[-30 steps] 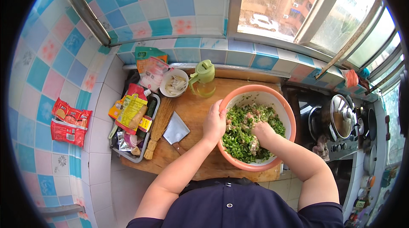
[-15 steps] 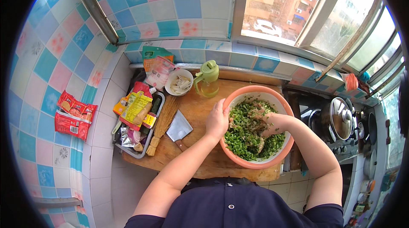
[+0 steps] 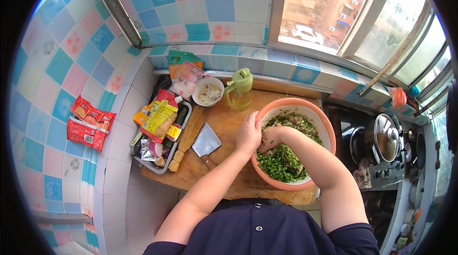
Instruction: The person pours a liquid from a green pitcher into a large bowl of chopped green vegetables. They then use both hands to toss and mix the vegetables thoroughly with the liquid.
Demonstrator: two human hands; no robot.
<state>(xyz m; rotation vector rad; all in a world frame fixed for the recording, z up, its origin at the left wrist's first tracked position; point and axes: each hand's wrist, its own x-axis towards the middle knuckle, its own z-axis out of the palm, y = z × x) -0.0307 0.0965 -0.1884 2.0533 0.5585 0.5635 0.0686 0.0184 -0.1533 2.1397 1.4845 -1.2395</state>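
Orange-rimmed bowl [image 3: 330,136], head view, is sitting on the wooden board [image 3: 230,127]. Left hand [image 3: 249,135] is clamping its left rim. Right hand [image 3: 273,137], having crossed leftward, is digging into chopped greens [image 3: 286,167], apparently working that side; finger closure: cannot tell.

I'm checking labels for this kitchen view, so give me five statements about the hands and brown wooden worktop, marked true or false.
1. The left hand touches the round orange bowl with a white inside. True.
2. The right hand is outside that bowl. False: it is inside, at the chopped green mixture.
3. A flat metal cleaver with a brown handle lies on the wooden worktop. True.
4. The clear pitcher with a pale-green lid stands left of the small round white bowl. False: it stands to its right.
5. A straw-coloured brush lies between the cleaver and the grey plastic basket. True.
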